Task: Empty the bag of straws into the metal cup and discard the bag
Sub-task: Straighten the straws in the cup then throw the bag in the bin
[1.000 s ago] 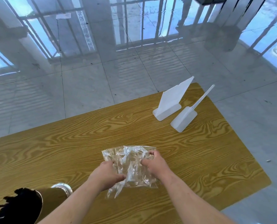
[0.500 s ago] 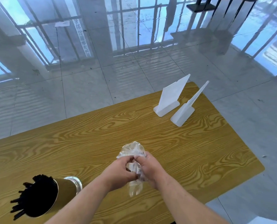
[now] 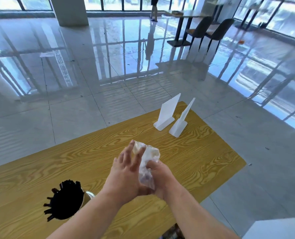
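Crumpled clear plastic, the empty bag [image 3: 147, 163], sits squeezed between the two hands above the middle of the yellow wood-grain surface [image 3: 40, 169]. Half a second earlier both hands were wrapped around it; now the left hand [image 3: 126, 171] has opened, fingers spread flat against the side of the bag, while the right hand [image 3: 160, 180] stays clenched around its lower part. The bag is bunched tighter than a second ago, when it was spread wide. The view has also tilted up, showing more of the room.

Black straws [image 3: 64, 199] fill the metal cup [image 3: 88, 195] at the near left of the surface, well apart from the hands. Two white sign stands [image 3: 172, 116] stand close to the far right edge. Open surface lies all around the hands, and glossy tiled floor [image 3: 74, 100] stretches beyond every edge. A dark table with chairs [image 3: 207, 30] stands far off.

No readable writing shows anywhere.
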A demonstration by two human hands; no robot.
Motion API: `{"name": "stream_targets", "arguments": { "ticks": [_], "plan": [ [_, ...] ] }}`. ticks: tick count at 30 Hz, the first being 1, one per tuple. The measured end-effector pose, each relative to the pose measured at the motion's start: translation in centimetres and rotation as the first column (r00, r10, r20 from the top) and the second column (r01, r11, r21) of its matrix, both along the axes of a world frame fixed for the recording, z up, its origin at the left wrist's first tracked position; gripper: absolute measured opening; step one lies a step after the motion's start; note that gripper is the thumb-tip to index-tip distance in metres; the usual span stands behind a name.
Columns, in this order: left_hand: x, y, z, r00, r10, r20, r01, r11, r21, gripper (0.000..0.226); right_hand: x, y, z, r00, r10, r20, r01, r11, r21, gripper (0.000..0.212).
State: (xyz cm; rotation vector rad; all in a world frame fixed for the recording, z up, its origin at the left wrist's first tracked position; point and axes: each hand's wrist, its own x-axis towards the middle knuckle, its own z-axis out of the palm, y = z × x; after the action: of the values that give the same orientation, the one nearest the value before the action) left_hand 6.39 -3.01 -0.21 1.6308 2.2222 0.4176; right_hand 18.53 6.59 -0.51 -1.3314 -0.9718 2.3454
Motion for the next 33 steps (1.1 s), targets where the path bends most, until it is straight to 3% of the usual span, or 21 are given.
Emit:
{"name": "stream_targets", "arguments": {
  "ticks": [5, 9, 10, 13, 16, 19, 22, 26, 30, 33],
  "plan": [
    [0.4, -0.9, 2.7, 0.985, -0.125, -0.119, 0.119, 0.991, -0.053, 0.11, 1.5, -3.6, 3.6, 0.995, 0.064, -0.079, -0.065, 0.998, -0.013, 0.025],
    [1.2, -1.1, 4.2, 0.992, -0.086, -0.088, 0.091, 0.995, 0.05, 0.047, 3.7, -5.1, 5.3, 0.984, 0.068, -0.162, -0.053, 0.994, 0.099, 0.028],
    [1.6, -1.1, 4.5, 0.996, -0.066, -0.061, 0.071, 0.994, 0.078, 0.034, 4.3, -5.4, 5.6, 0.988, 0.065, -0.138, -0.047, 0.991, 0.126, 0.031],
    [3.4, -0.7, 5.1, 0.998, -0.01, 0.055, 0.003, 0.992, 0.125, 0.028, 6.0, -5.8, 6.1, 1.0, -0.012, 0.022, 0.007, 0.975, 0.22, 0.059],
    [5.7, 0.3, 5.4, 0.954, -0.053, 0.295, -0.003, 0.983, 0.186, 0.018, 7.8, -5.6, 6.7, 0.995, -0.074, -0.063, 0.086, 0.976, 0.201, 0.069],
    [8.9, 1.5, 5.2, 0.84, -0.144, 0.524, 0.047, 0.98, 0.194, 0.02, 10.0, -5.3, 7.1, 0.973, -0.055, -0.225, 0.089, 0.986, 0.142, 0.063],
    [12.1, 2.7, 4.6, 0.806, -0.178, 0.565, 0.09, 0.98, 0.179, 0.042, 12.3, -4.3, 6.9, 0.937, -0.152, -0.314, 0.181, 0.981, 0.065, 0.068],
    [15.0, 5.4, 2.9, 0.88, -0.252, 0.403, 0.219, 0.967, 0.128, 0.04, 16.0, -2.5, 5.5, 0.94, -0.266, -0.212, 0.299, 0.944, 0.139, 0.053],
    [17.6, 7.8, 0.9, 0.897, -0.254, 0.361, 0.283, 0.958, -0.031, 0.057, 19.6, -0.8, 3.0, 0.903, -0.411, -0.124, 0.428, 0.888, 0.172, 0.03],
    [19.3, 9.3, -1.3, 0.88, -0.302, 0.366, 0.364, 0.925, -0.111, 0.07, 21.9, 0.4, 0.4, 0.871, -0.49, -0.026, 0.483, 0.846, 0.224, 0.029]
  ]
}}
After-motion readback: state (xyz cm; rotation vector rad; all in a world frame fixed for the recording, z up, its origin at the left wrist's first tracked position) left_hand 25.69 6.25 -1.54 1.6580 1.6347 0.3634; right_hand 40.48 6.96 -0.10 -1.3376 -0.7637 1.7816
